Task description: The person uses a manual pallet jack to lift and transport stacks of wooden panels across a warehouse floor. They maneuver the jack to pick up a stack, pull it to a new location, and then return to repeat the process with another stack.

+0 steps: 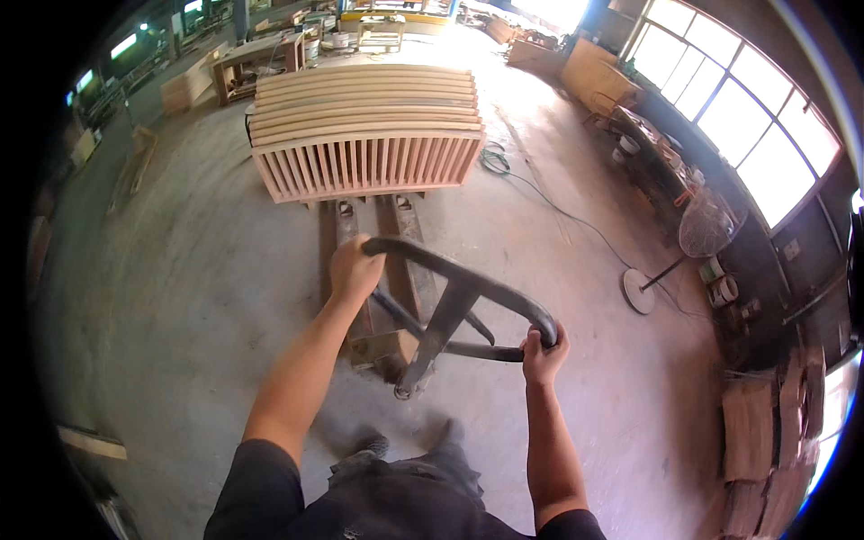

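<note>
The left hand [356, 267] and right hand [545, 355] are each wrapped around the black pallet-jack handle [477, 283], its forks [418, 270] ahead. Beyond both hands sit stacked slatted panels [369, 117]; a skewed fork could strike their lower edge and shift the pile. Wide floor [198, 297] stretches leftward of the left hand; rightward of the right, a cable [562, 212] and fan base [637, 292] narrow the room.

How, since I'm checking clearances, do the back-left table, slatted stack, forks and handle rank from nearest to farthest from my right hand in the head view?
From the right hand:
1. Handle: in its grip.
2. Forks: ahead, to the left.
3. Stack: ahead-left, past the forks.
4. Table: farther back, left of the stack.
</note>
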A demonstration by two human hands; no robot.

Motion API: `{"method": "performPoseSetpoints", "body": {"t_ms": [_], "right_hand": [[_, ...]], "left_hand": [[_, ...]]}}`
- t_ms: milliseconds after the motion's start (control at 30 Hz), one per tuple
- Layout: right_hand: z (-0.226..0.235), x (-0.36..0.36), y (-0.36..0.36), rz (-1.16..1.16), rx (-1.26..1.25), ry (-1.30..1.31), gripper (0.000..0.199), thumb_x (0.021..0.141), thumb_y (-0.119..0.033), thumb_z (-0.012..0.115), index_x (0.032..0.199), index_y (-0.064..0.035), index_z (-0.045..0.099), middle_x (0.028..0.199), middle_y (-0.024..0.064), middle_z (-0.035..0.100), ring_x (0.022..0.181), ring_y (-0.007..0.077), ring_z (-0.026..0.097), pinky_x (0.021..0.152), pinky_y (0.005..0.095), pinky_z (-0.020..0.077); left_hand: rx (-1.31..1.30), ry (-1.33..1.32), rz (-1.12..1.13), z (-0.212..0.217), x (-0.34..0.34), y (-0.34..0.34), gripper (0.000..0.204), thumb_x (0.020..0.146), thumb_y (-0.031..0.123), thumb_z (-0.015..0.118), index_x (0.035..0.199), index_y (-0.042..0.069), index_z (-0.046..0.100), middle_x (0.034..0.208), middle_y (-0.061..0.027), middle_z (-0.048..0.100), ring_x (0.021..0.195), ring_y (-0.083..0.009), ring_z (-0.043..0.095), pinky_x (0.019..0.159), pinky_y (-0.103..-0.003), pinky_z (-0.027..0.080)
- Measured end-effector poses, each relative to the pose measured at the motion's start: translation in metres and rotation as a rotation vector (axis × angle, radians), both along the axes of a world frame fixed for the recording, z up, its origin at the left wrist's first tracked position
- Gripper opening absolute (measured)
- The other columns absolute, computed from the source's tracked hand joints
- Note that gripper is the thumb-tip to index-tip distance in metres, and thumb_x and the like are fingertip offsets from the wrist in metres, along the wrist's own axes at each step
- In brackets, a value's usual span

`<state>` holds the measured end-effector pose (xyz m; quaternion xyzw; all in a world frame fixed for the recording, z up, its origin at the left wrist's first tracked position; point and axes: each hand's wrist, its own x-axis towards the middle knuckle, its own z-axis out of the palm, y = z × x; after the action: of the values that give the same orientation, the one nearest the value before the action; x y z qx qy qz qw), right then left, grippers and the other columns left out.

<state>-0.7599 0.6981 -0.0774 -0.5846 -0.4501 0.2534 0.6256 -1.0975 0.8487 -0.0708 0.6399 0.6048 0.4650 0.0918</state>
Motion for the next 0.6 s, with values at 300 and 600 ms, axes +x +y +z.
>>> {"method": "performPoseSetpoints", "body": {"t_ms": [300, 600], "right_hand": [[-0.013, 0.056, 0.125, 0.356, 0.088, -0.144, 0.030, 0.074, 0.002, 0.052, 0.101, 0.0044, 0.066, 0.076, 0.0041, 0.063, 0.063, 0.0105, 0.059, 0.058, 0.0247, 0.0484], [-0.015, 0.051, 0.129, 0.367, 0.115, -0.037, 0.028, 0.074, 0.004, 0.050, 0.098, 0.0060, 0.065, 0.074, 0.0046, 0.061, 0.061, 0.0103, 0.058, 0.055, 0.0245, 0.0469]], "left_hand": [[0.371, -0.102, 0.249, -0.006, 0.031, -0.103, 0.032, 0.087, 0.006, 0.072, 0.070, 0.006, 0.045, 0.060, -0.0084, 0.045, 0.053, -0.0207, 0.043, 0.053, -0.034, 0.036], [0.349, -0.165, 0.287, 0.001, 0.035, -0.110, 0.031, 0.088, 0.010, 0.073, 0.072, 0.006, 0.047, 0.059, -0.0081, 0.044, 0.053, -0.0210, 0.041, 0.053, -0.034, 0.036]]}}
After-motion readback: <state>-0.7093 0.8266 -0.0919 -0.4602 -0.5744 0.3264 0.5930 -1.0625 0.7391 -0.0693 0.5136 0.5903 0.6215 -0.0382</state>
